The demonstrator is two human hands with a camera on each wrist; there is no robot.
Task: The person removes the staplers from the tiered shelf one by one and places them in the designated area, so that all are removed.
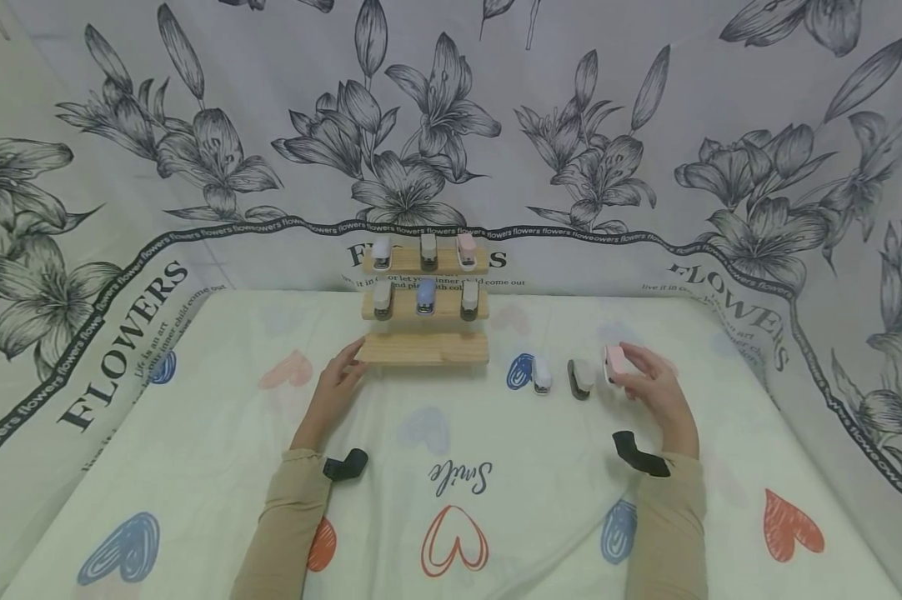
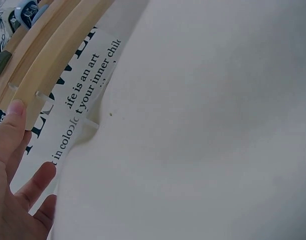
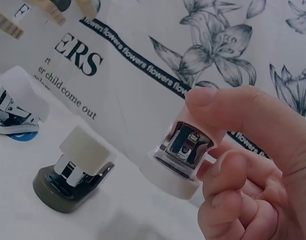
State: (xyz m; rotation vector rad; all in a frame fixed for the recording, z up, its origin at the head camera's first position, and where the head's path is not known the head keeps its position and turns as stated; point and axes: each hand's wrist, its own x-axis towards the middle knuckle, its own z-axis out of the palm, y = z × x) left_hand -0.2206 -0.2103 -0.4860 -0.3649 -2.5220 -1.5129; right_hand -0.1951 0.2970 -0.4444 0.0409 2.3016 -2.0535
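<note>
My right hand (image 1: 655, 385) pinches a pink mini stapler (image 1: 613, 365) between thumb and fingers; its metal front shows in the right wrist view. Left of it, a grey stapler with a dark base (image 1: 580, 379) and a white stapler (image 1: 542, 375) stand on the cloth. At the left end of the lowest wooden shelf board (image 1: 424, 350), my left hand (image 1: 338, 379) grips the corner. In the left wrist view its thumb (image 2: 15, 112) presses on the board's edge, with a finger behind it and the other fingers spread away. No stapler stands on this board.
On the middle board (image 1: 447, 307) sit a blue stapler (image 1: 425, 296) and two grey ones. The top board (image 1: 404, 262) carries a white, a grey and a pink stapler (image 1: 467, 249). A flower-printed curtain (image 1: 541, 192) hangs behind the heart-patterned tablecloth (image 1: 391, 533).
</note>
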